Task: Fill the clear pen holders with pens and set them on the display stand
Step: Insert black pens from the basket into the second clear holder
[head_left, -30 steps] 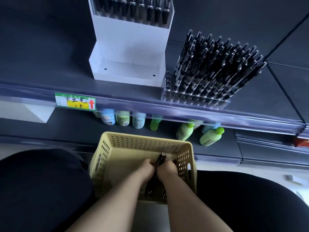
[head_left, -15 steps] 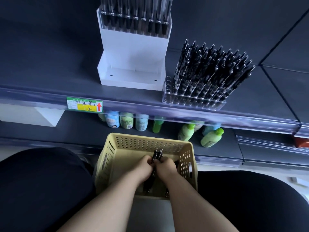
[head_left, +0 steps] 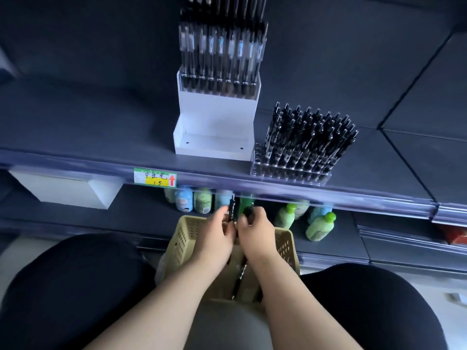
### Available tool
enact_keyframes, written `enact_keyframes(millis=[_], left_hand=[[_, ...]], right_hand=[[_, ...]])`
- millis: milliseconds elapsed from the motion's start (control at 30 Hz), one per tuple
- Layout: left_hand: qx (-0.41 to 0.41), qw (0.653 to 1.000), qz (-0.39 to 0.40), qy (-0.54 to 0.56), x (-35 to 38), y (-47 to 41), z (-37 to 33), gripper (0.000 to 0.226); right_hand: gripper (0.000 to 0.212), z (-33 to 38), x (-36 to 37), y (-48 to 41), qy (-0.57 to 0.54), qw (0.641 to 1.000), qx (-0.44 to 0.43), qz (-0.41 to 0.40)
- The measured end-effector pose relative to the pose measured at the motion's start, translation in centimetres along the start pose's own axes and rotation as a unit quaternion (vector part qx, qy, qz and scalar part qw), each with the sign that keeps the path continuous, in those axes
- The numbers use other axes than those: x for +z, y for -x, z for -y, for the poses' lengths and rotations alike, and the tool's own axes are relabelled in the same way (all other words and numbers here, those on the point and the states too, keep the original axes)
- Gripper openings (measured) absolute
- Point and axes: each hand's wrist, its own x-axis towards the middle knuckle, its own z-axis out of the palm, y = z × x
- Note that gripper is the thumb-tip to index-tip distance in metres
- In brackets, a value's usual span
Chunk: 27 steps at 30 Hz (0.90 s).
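Dark shelf (head_left: 101,127) | perforated beige basket (head_left: 184,238) | left hand (head_left: 217,236), right hand (head_left: 257,233): fingers (head_left: 223,212) grasping slim black pens (head_left: 231,208)

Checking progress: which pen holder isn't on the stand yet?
The right holder, standing on the shelf beside the stand; the other holder sits on the stand's top tier.

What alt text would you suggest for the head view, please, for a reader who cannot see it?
The left hand and right hand grip black pens above a yellow perforated basket. On the shelf beyond, a clear pen holder holding pens stands beside a white display stand.
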Motion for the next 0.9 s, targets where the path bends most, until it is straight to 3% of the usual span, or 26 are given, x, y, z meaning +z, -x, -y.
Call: enact_keyframes(millis=[133, 300, 400, 567, 900], left_hand=[[0.045, 0.998, -0.053, 0.012, -3.1, -1.1, -3.4, 0.038], [0.079, 0.991, -0.056, 0.093, -6.1, -3.8, -7.7, 0.024], [0.108, 0.984, -0.058, 0.129, -7.1, -6.1, -9.6, 0.018], [0.13, 0.972, -0.056, 0.187, -7.1, -10.6, -11.8, 0.013], [0.106, 0.945, -0.051, 0.304, -5.9, -12.6, -12.0, 0.01]], right_hand=[[0.016, 3.7, -2.2, -0.7, 0.011, 0.99, -0.14, -0.017], [0.008, 9.0, -6.7, -2.7, 0.028, 0.963, -0.263, -0.061], [0.016, 11.7, -9.7, -4.2, -0.009, 0.955, -0.283, -0.083], [0.008, 14.6, -12.2, -7.6, -0.022, 0.94, -0.317, -0.125], [0.009, 14.8, -13.3, -11.5, 0.041, 0.945, -0.298, -0.129]])
